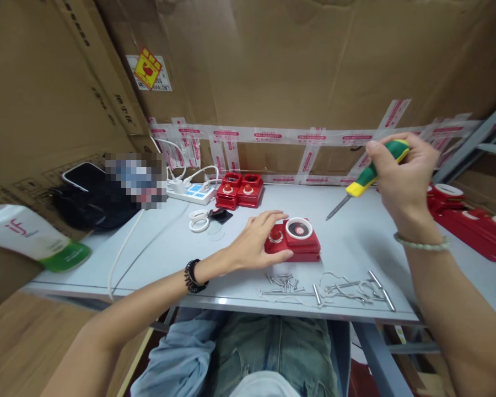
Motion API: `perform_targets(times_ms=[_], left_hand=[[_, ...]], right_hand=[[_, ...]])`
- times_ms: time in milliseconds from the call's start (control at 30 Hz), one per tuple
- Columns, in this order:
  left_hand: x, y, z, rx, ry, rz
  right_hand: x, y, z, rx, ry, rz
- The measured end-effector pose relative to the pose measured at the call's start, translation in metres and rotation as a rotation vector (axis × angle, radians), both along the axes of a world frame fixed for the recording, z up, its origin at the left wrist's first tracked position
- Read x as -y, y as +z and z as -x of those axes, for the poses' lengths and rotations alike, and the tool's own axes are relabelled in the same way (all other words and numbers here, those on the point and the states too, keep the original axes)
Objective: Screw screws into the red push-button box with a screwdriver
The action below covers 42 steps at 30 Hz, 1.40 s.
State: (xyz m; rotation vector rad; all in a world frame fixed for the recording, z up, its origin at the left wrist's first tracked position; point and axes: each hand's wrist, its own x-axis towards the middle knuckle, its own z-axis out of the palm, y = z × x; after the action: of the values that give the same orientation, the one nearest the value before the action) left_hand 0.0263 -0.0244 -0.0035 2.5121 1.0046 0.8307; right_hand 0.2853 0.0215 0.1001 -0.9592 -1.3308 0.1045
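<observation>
Screwdriver [359, 186], one, is grasped by right fingers [382, 157]; left fingers [268, 220] clasp one box [301, 251]; two boxes [248, 197] stand behind.

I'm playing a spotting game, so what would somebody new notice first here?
Probably the green-and-yellow screwdriver, held up in the right hand above the table, with its tip pointing down. Next might be the shiny red box with a white-rimmed disc, on the table with the left hand on it. Then the little pile of silver screws in front of that box.
</observation>
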Motion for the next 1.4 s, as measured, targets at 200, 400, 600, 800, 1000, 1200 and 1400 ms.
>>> perform_targets(times_ms=[200, 400, 600, 800, 1000, 1200, 1400], left_hand=[[-0.015, -0.004, -0.012, 0.006, -0.024, 0.076], [-0.019, -0.003, -0.011, 0.203, -0.08, 0.095], [-0.02, 0.013, -0.001, 0.374, 0.007, 0.136], [-0.021, 0.016, -0.005, 0.397, -0.011, 0.136], [-0.021, 0.015, -0.008, 0.358, -0.051, 0.189], [-0.023, 0.019, -0.012, 0.263, -0.044, 0.026], [-0.025, 0.021, -0.028, 0.136, 0.162, -0.153]], right_hand=[[-0.022, -0.025, -0.006, -0.327, 0.165, 0.216], [0.001, -0.027, 0.005, 0.082, 0.262, 0.28], [0.012, -0.026, 0.008, 0.435, 0.54, 0.482], [0.021, -0.031, 0.021, 0.661, 0.606, 0.476], [0.018, -0.033, 0.021, 0.588, 0.65, 0.575], [0.015, -0.037, 0.027, 0.38, 0.562, 0.714], [0.018, -0.04, 0.03, 0.352, 0.573, 0.766]])
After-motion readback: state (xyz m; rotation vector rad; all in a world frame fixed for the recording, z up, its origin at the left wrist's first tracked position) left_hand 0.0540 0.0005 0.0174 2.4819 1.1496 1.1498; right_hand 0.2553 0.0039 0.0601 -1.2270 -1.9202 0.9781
